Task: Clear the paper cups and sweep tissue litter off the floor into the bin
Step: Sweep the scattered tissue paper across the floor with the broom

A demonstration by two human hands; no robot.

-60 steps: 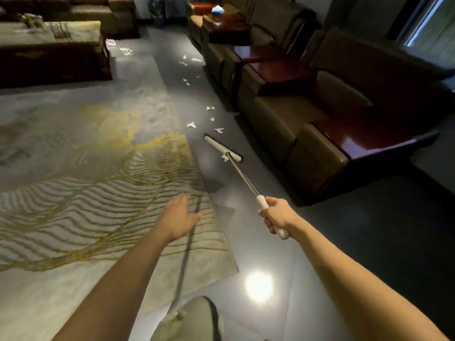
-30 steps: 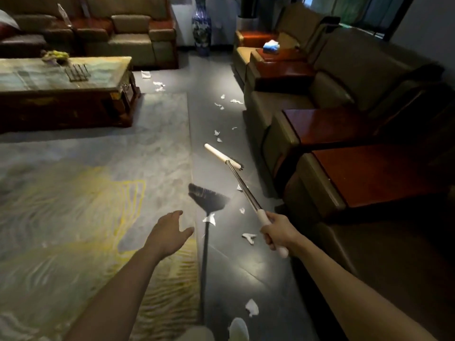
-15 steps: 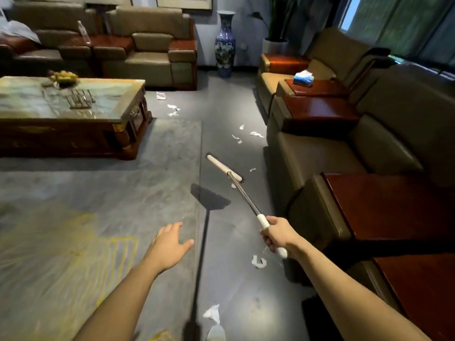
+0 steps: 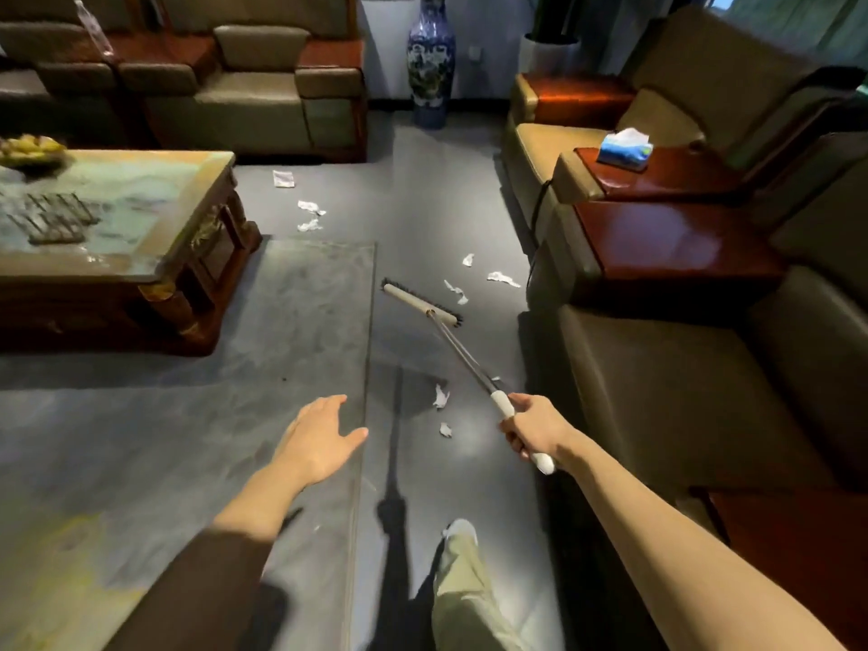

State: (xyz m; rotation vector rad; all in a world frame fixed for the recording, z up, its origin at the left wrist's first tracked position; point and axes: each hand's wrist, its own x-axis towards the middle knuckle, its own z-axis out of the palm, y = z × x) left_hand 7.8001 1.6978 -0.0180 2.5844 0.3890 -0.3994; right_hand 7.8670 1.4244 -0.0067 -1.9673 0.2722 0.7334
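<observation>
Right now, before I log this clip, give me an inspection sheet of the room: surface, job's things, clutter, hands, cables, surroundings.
Surface: grey floor, with a rug on the left.
Job's things: broom, head out ahead among tissue scraps; more scraps lie nearer the person and by the table; paper cups and bin, nothing seen.
Clutter: tissue box on a wooden armrest; fruit bowl on the coffee table.
Hands: right hand grips the broom handle; left hand open, holding nothing.
Cables: dark cord-like line down a sofa side; cannot tell what it is.
Surroundings: sofas at the back and right; blue vase.
</observation>
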